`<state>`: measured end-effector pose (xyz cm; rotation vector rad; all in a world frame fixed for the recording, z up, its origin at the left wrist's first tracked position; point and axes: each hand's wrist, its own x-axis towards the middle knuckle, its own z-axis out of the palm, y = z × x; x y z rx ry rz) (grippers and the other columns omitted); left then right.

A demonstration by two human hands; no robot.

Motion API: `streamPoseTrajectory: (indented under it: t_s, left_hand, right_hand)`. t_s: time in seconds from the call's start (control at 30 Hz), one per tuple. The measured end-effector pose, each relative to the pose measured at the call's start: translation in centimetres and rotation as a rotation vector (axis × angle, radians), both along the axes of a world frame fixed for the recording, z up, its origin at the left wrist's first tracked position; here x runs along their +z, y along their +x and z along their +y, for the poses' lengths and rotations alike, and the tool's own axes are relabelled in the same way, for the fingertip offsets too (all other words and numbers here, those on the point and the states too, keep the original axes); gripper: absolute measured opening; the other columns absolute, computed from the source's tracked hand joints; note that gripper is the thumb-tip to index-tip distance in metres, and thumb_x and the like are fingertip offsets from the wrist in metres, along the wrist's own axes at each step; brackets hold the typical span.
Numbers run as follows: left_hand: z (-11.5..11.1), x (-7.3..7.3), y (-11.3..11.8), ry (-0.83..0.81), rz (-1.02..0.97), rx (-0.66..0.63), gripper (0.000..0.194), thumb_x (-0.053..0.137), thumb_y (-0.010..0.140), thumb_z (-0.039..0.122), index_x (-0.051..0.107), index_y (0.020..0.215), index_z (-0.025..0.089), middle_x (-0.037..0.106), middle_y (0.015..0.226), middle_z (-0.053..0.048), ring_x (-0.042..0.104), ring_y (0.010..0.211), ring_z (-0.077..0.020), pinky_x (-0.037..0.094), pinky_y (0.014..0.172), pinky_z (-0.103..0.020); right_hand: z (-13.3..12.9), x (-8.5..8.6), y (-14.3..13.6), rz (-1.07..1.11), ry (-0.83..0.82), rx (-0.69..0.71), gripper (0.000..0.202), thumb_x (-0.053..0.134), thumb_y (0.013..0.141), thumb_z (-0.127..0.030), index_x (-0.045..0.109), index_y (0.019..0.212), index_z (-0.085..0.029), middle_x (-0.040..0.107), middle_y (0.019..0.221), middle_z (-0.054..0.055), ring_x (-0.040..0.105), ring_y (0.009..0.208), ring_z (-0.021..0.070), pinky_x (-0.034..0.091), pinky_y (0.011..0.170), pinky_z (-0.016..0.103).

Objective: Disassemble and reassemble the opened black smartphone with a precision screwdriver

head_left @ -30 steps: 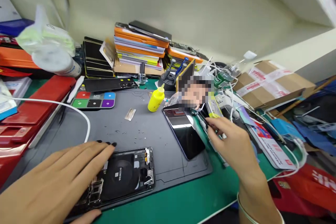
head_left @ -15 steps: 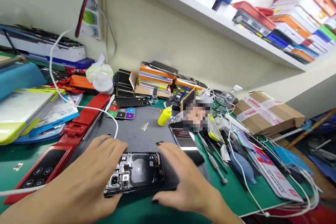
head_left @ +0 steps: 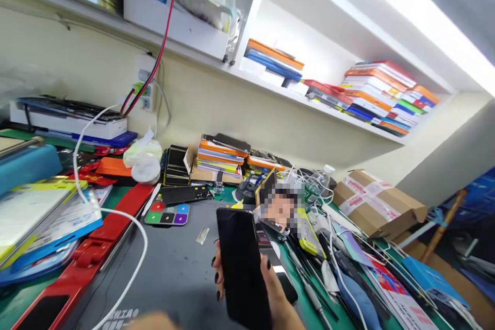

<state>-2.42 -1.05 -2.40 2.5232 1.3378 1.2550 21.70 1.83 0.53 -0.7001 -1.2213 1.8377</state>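
My right hand [head_left: 277, 296] is wrapped around a smartphone [head_left: 243, 268], thumb along its right edge and fingertips with dark nails showing at its left edge. The phone stands nearly upright with its black, dark screen towards me. Its back is hidden. Only a blurred piece of my left hand [head_left: 154, 321] shows at the bottom edge, so its fingers cannot be made out. Below both hands lies a dark grey work mat [head_left: 166, 263]. Behind the held phone, another phone [head_left: 284, 281] is partly covered on the mat.
A red clamp-like tool [head_left: 88, 252] and a white cable [head_left: 145, 242] lie at the left. A coloured button pad [head_left: 167, 215] and small metal piece [head_left: 202, 235] sit on the mat. Screwdrivers [head_left: 309, 283], a blue air blower [head_left: 358, 289] and a cardboard box [head_left: 377, 203] occupy the right side.
The opened phone lay flat between both hands; now a phone is raised, screen towards me, in my right hand. My left hand has dropped towards the bottom edge. The view has tilted up.
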Motion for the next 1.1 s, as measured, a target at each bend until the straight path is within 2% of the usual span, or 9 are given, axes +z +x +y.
streamPoseTrajectory:
  t_s: [0.1,0.13,0.27,0.37,0.57,0.7,0.8,0.97,1.1]
  left_hand:
    - [2.5,-0.4,2.7,-0.079,-0.195,-0.090,0.032,0.060,0.097,0.046,0.065,0.122,0.028,0.064,0.131,-0.009,0.063,0.112,-0.0237,0.059,0.092,-0.041]
    - [3.0,-0.4,3.6,-0.116,-0.262,-0.112,0.030,0.060,0.096,0.047,0.065,0.122,0.032,0.063,0.131,-0.009,0.062,0.113,-0.0235,0.060,0.089,-0.040]
    - [2.8,-0.2,4.9,-0.215,-0.422,-0.121,0.026,0.062,0.096,0.043,0.065,0.119,0.029,0.067,0.124,-0.009,0.064,0.108,-0.0246,0.060,0.084,-0.042]
    - [1.6,-0.1,4.9,-0.283,-0.548,-0.052,0.032,0.057,0.096,0.054,0.061,0.115,0.029,0.068,0.109,-0.008,0.066,0.098,-0.0249,0.059,0.080,-0.039]
    - [1.7,0.0,6.0,-0.552,-1.095,-0.009,0.056,0.061,0.086,0.068,0.055,0.117,0.022,0.066,0.108,-0.010,0.064,0.108,-0.0283,0.055,0.088,-0.039]
    - [1.2,-0.5,5.6,-0.666,-1.133,-0.065,0.051,0.061,0.087,0.064,0.057,0.118,0.024,0.067,0.103,-0.007,0.066,0.101,-0.0267,0.054,0.090,-0.041]
    - [0.6,-0.2,5.1,-0.681,-1.104,-0.102,0.048,0.060,0.089,0.064,0.059,0.116,0.024,0.067,0.101,-0.007,0.066,0.096,-0.0263,0.054,0.088,-0.042]
    - [0.1,0.9,5.0,-0.709,-1.069,-0.144,0.048,0.060,0.088,0.063,0.061,0.115,0.023,0.069,0.106,-0.008,0.066,0.097,-0.0258,0.053,0.089,-0.039]
    - [-0.1,1.1,5.1,-0.723,-1.048,-0.212,0.049,0.061,0.087,0.063,0.063,0.116,0.023,0.070,0.099,-0.007,0.066,0.087,-0.0239,0.056,0.085,-0.039]
  right_hand:
    - [0.7,-1.4,-0.9,0.236,-0.276,0.079,0.092,0.057,0.068,-0.092,0.070,0.115,-0.014,0.070,0.094,0.006,0.061,0.069,0.0148,0.050,0.058,0.026]
    - [0.8,-1.8,-1.1,0.270,-0.312,0.092,0.092,0.058,0.066,-0.092,0.070,0.113,-0.014,0.069,0.091,0.005,0.061,0.069,0.0146,0.048,0.056,0.025]
    - [0.7,-2.3,-1.2,0.306,-0.339,0.103,0.086,0.067,0.062,-0.087,0.070,0.108,-0.015,0.071,0.094,0.006,0.061,0.071,0.0155,0.049,0.057,0.025]
    - [0.4,-2.4,-1.0,0.317,-0.365,0.109,0.087,0.063,0.065,-0.088,0.070,0.108,-0.013,0.072,0.097,0.008,0.064,0.074,0.0169,0.050,0.060,0.027]
    - [0.4,-3.7,-1.5,0.350,-0.389,0.179,0.102,0.062,0.056,-0.094,0.069,0.111,-0.008,0.073,0.093,0.011,0.063,0.064,0.0172,0.047,0.057,0.030]
    - [-0.4,-3.0,-1.9,0.298,-0.381,0.192,0.094,0.055,0.066,-0.092,0.069,0.114,-0.012,0.074,0.098,0.010,0.063,0.069,0.0191,0.049,0.065,0.033]
    - [-0.6,-2.8,-2.4,0.271,-0.368,0.189,0.099,0.054,0.062,-0.095,0.071,0.113,-0.012,0.075,0.093,0.011,0.064,0.069,0.0211,0.050,0.068,0.035]
    - [0.1,-3.1,-2.8,0.233,-0.284,0.054,0.084,0.058,0.064,-0.090,0.072,0.102,-0.016,0.074,0.084,0.011,0.069,0.079,0.0299,0.054,0.076,0.047]
    - [-0.3,-3.2,-2.6,0.198,-0.344,0.081,0.084,0.057,0.065,-0.090,0.070,0.104,-0.016,0.074,0.086,0.011,0.069,0.082,0.0306,0.054,0.076,0.049]
